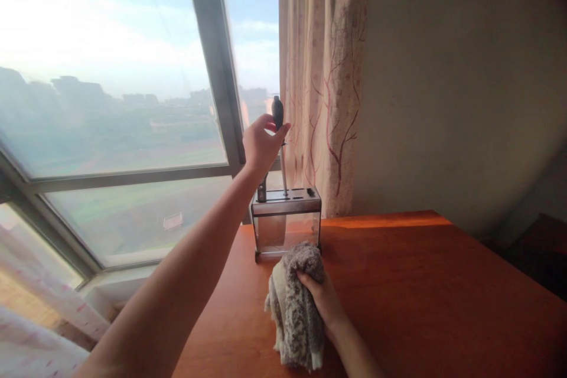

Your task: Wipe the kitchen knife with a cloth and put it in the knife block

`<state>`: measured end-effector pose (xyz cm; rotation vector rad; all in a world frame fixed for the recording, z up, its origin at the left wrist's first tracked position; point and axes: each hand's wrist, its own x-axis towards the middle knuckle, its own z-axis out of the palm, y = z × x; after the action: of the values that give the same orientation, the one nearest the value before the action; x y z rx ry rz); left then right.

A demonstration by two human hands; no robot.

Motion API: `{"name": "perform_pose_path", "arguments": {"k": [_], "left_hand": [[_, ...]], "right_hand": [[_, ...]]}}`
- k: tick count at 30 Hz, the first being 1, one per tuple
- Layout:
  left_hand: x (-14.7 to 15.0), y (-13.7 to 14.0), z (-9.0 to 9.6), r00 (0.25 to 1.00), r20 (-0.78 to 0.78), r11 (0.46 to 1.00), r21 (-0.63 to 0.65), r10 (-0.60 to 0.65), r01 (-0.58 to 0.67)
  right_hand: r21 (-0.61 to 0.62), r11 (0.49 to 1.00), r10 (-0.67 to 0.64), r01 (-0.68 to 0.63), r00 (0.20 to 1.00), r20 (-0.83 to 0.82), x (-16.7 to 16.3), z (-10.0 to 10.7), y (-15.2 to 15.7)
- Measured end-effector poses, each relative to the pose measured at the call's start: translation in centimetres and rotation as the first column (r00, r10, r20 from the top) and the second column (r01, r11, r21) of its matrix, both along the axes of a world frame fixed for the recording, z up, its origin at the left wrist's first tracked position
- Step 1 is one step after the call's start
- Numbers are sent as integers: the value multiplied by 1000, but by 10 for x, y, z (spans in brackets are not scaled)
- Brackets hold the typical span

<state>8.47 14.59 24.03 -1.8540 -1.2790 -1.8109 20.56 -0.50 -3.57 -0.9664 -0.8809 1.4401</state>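
My left hand (264, 144) reaches far forward with its fingers closed around the lower handle of a sharpening steel (284, 168). The black ribbed grip sticks up above my fingers, and the thin metal rod runs down to the top of a clear-sided knife block (287, 205). Beside the rod, a second dark handle (262, 190) stands in the block, partly covered by my forearm. Closer in, my right hand (325, 301) grips a bunched grey, fluffy towel (296, 307), which hangs in front of the block's lower edge.
The block stands on a reddish-brown wooden table (398, 289), near its far edge. Behind it hangs a beige curtain (325, 82) with a branch pattern. A framed window (133, 174) is on the left, and a white patterned cloth (39, 336) lies at lower left.
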Motion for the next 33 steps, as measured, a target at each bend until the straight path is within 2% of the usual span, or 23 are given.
{"name": "perform_pose_path", "arguments": {"k": [5,8,11,14,16,19,24,29,33], "left_hand": [[4,-5,6,979,-178,985,-124,94,-118],[6,-9,3,926,-342,931,-261,159,-256],[9,-12,-8,804,-577,845,-352,143,-403],[12,-13,-24,662,-748,786,-375,57,-491],[14,-13,-33,619,-785,770,-389,10,-506],[15,-11,-41,598,-802,761,-397,-15,-513],[13,-8,-45,579,-815,753,-371,15,-543],[12,-10,-48,572,-819,770,-335,46,-543],[11,-10,-53,581,-812,786,-321,59,-528]], "right_hand": [[-23,1000,9,-8,1000,0,0,3,1],[-37,999,10,-10,1000,6,1,5,1],[-39,999,-1,2,1000,22,1,5,1],[-27,1000,-8,9,999,35,1,4,2],[-18,1000,-5,5,1000,25,0,2,3],[-18,1000,10,-10,1000,19,-1,2,2],[-43,999,20,-19,1000,11,0,4,-1],[-33,999,10,-10,1000,-2,0,6,-1],[-140,986,69,-92,984,-163,0,3,-2]]}}
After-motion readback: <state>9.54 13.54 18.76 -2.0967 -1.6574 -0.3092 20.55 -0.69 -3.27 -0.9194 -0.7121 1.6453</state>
